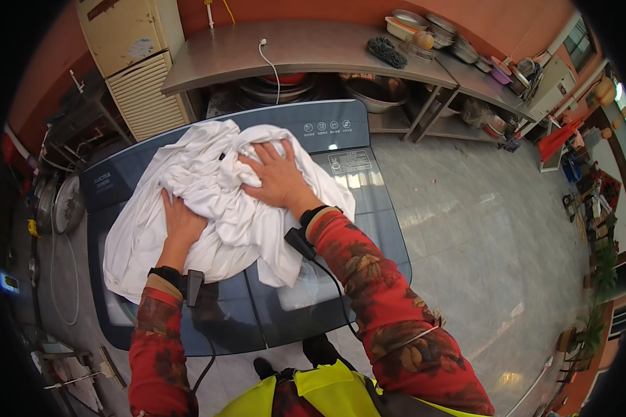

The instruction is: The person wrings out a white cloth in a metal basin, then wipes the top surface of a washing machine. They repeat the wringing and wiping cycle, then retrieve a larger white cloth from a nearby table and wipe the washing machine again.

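A heap of white cloth (219,187), rumpled in loose folds, lies on top of a dark blue-grey twin-lid washing machine (386,229). My right hand (277,175) rests on the heap's upper right part, its fingers spread over the fabric. Lower down on the left side, my left hand (182,221) presses against the cloth with fingers stretched out; folds partly cover its edge. One end of the cloth hangs down over the seam between the two lids. Both wrists carry dark straps with small black devices and cables.
Behind the machine runs a steel worktable (313,52) with basins and a large bowl (375,90) beneath it. A dark fuzzy scrubber (387,52) and stacked pans lie on top. A beige cabinet (135,55) stands back left. Grey tiled floor (466,229) extends to the right.
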